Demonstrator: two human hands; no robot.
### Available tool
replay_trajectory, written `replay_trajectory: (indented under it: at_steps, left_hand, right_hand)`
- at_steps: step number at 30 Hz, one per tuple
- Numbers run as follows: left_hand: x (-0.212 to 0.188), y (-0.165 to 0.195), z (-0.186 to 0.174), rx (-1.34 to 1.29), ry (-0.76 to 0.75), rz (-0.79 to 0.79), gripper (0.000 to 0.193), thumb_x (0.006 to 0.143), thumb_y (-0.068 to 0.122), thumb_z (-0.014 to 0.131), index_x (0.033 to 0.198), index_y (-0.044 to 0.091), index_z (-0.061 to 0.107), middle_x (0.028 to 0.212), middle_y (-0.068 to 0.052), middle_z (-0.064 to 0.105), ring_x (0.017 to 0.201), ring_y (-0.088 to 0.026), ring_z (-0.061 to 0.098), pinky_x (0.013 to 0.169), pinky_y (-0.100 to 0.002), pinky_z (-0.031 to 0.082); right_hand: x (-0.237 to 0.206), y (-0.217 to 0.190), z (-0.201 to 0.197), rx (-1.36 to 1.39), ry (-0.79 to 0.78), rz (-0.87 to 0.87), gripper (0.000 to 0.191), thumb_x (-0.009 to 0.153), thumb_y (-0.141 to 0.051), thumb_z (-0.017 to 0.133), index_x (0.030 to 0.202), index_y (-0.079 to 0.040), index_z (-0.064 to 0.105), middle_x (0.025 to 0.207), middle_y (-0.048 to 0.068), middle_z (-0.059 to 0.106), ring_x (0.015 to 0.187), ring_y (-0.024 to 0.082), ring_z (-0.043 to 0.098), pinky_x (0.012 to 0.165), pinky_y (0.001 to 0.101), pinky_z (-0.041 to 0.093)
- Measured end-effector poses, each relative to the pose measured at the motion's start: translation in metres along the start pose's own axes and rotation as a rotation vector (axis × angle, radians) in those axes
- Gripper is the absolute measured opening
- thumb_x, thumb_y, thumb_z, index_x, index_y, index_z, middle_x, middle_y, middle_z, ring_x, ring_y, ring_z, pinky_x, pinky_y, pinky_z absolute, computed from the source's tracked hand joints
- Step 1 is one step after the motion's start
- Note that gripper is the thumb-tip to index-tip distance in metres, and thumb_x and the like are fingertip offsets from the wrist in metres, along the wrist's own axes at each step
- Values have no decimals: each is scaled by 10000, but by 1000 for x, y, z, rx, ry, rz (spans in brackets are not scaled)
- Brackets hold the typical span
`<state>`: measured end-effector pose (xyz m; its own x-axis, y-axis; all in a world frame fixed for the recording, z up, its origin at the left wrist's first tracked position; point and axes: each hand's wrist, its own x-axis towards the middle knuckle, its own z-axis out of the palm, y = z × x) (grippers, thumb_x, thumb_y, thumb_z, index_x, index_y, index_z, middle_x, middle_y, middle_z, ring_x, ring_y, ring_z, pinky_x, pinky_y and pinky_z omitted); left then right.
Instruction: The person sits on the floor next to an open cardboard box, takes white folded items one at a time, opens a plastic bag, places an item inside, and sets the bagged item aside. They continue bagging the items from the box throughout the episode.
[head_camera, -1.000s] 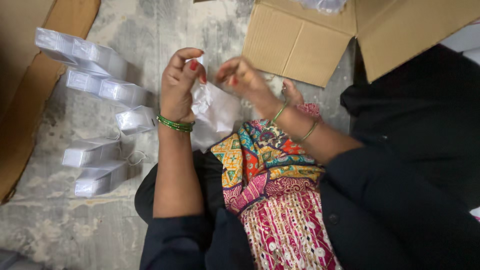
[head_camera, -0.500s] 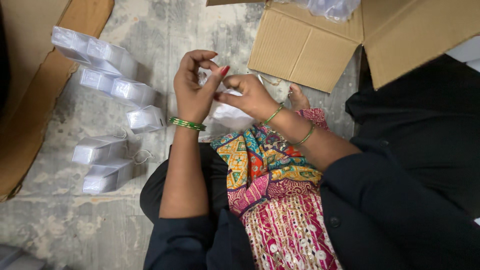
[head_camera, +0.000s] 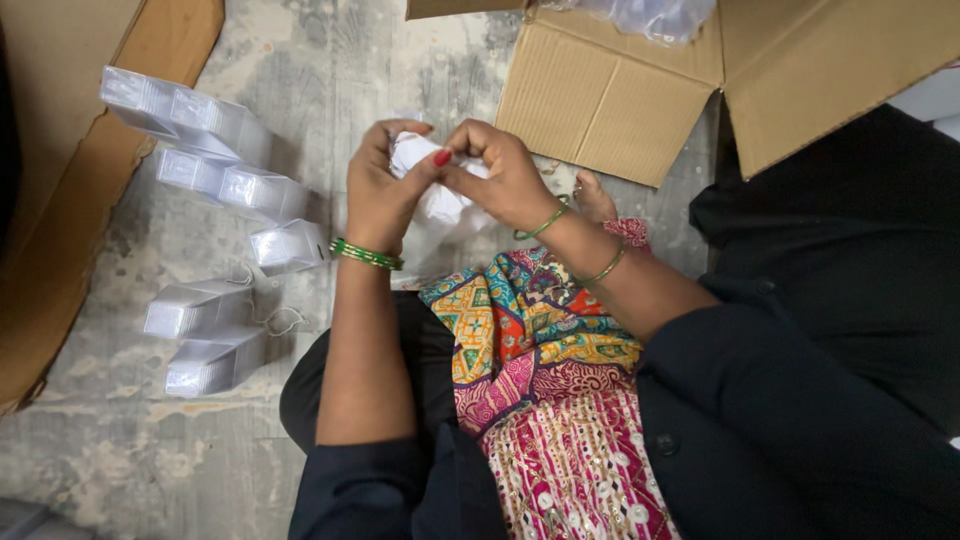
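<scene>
- A small white crumpled packet (head_camera: 437, 195) sits just above the middle of the frame, pinched between both hands over the grey concrete floor.
- The left hand (head_camera: 380, 195) curls its fingers tightly over the packet's left side, thumb pressed across the front; green bangles (head_camera: 366, 254) ring the wrist.
- The right hand (head_camera: 505, 175) closes on the packet's right side, fingertips meeting the left thumb; thin green bangles sit on this wrist too.
- Below the hands lies a bright patterned cloth (head_camera: 540, 370) over the lap, with dark sleeves at either side along the lower edge.
- A bare foot (head_camera: 595, 198) shows just right of the right wrist, touching the floor (head_camera: 300, 90).
- At left a loose column of clear, glossy rectangular boxes (head_camera: 215, 180) runs from upper left down to middle left; the lowest two (head_camera: 205, 340) have thin cord loops. A strip of bare floor separates them from the left forearm.
- A flattened brown cardboard sheet (head_camera: 70, 200) lines the left edge of the frame.
- An open brown cardboard carton (head_camera: 610, 95) fills the upper right, its flap edge close behind the right hand, with clear plastic wrapping (head_camera: 650, 15) inside.
- Open floor remains at top centre and lower left.
</scene>
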<state>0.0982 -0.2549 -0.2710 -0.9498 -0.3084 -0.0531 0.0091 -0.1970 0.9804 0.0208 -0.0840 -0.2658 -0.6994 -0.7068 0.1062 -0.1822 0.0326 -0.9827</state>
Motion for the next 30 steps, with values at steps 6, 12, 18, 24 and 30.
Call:
replay_trajectory:
  at_steps: [6, 12, 18, 24, 30]
  left_hand:
    - [-7, -11, -1, -403, -85, -193, 277, 852, -1, 798, 1080, 1, 641, 1016, -66, 730, 922, -126, 702, 861, -273, 580]
    - [-8, -27, -8, -432, 17, -323, 124, 908, 40, 742, 1010, -17, 700, 911, -69, 739, 757, -138, 680, 693, -294, 545]
    - [-4, -43, -12, -403, 67, -235, 124, 975, 144, 731, 1025, 36, 695, 927, 10, 693, 814, -59, 596, 755, -232, 485]
    - [-3, -47, -5, -355, 175, -196, 166, 930, 192, 762, 994, 55, 693, 877, 24, 667, 788, -66, 548, 730, -245, 428]
    - [-1, -58, -7, -360, 102, -165, 238, 1027, 274, 720, 976, 49, 659, 883, 63, 583, 808, -48, 474, 739, -240, 403]
  right_hand:
    - [3, 46, 3, 285, 177, 201, 138, 961, -89, 727, 968, -28, 604, 924, 7, 666, 834, 39, 596, 743, 207, 500]
    - [0, 55, 2, 374, 203, 217, 137, 1046, -132, 693, 1035, -19, 615, 936, -30, 622, 884, 36, 544, 826, 205, 444]
    - [-6, 32, 9, 336, 101, 183, 136, 999, -140, 708, 1052, -37, 637, 978, -39, 646, 944, 29, 568, 863, 212, 475]
    - [-4, 31, 20, 328, 245, 172, 118, 993, -131, 710, 1008, -43, 633, 938, -50, 628, 896, 28, 536, 815, 211, 458]
    - [-2, 33, 24, 433, 247, 109, 149, 1027, -162, 723, 1022, -58, 616, 956, -41, 597, 912, 33, 507, 838, 207, 431]
